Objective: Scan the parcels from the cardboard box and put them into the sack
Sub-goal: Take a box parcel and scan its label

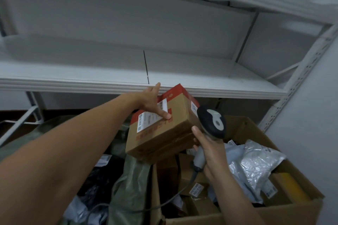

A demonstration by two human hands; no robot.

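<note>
Scanning step: left hand (pixel 151 102) fingers clamp parcel (pixel 164 133), right hand (pixel 210 150) fingers wrap scanner (pixel 212 122); next, probably drop parcel into sack (pixel 128 179).

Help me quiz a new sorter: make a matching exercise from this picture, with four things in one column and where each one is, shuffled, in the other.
Things
1. red-edged parcel
2. barcode scanner
3. silver bag
4. green sack

Places
A. lying in the cardboard box
B. gripped in the right hand
C. held up by the left hand, thumb on its label
D. to the left of the cardboard box, below the raised parcel

Pairs: 1-C, 2-B, 3-A, 4-D
</note>
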